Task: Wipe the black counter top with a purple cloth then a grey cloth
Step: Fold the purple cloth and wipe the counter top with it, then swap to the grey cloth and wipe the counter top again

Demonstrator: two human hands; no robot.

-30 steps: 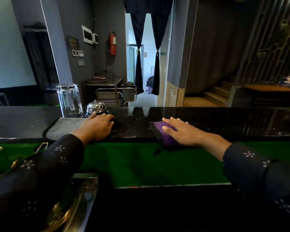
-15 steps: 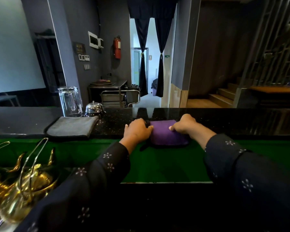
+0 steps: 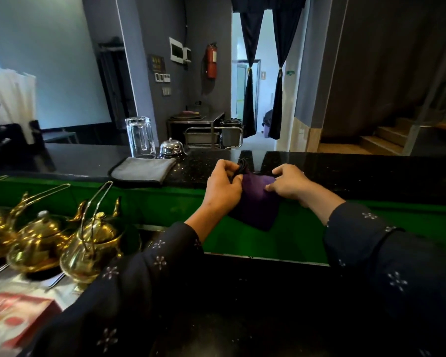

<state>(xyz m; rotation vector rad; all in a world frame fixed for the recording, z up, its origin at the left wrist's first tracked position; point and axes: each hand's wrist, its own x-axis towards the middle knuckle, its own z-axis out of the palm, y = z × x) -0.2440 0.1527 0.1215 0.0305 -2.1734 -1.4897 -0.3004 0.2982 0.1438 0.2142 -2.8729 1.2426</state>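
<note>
An upturned clear glass jar (image 3: 140, 137) stands empty at centre left of the frame on the black counter top (image 3: 371, 171), whose polished surface is flecked with pale specks; just right of it sits a domed, shiny metal bell (image 3: 171, 146). In the lower left, three rounded brass teapots (image 3: 88, 243) with lids and thin wire handles stand in a row; their contents cannot be seen. A red-and-white box (image 3: 16, 315) lies blurred in the bottom left corner. The grey cloth (image 3: 142, 170), folded flat with a dark edge, rests on the counter in front of the jar. In the middle of the frame, the purple cloth (image 3: 258, 202) hangs soft and folded over the counter's near edge against the green panel (image 3: 307, 228). The left hand (image 3: 223, 186) pinches its dark upper corner between curled fingers; the right hand (image 3: 290, 182) grips the opposite top edge with bent fingertips.
</note>
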